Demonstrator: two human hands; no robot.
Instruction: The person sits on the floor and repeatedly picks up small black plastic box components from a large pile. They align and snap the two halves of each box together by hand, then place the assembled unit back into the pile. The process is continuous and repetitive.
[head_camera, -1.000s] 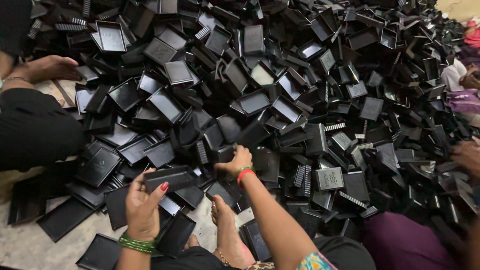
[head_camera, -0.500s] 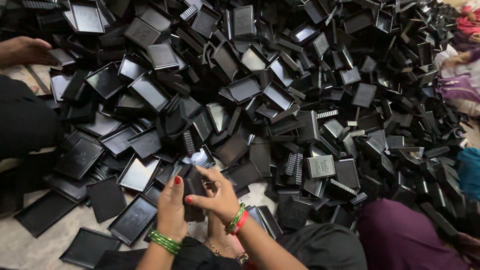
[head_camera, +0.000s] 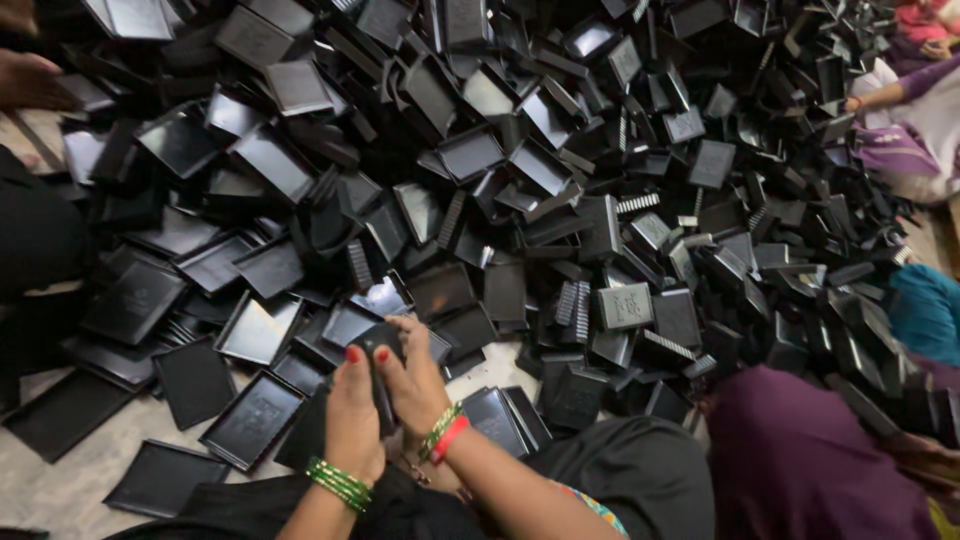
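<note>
Both hands, left (head_camera: 352, 420) and right (head_camera: 415, 385), clasp one black tray (head_camera: 380, 345) between them; likely light, stiff, slick plastic, best gripped by rims.

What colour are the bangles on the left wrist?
Green bangles, clearest in the head view; the left hand grips a black tray.

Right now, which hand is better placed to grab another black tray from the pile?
Probably the right hand: it lies nearer the pile. Both it and the left hand grip one black piece.
</note>
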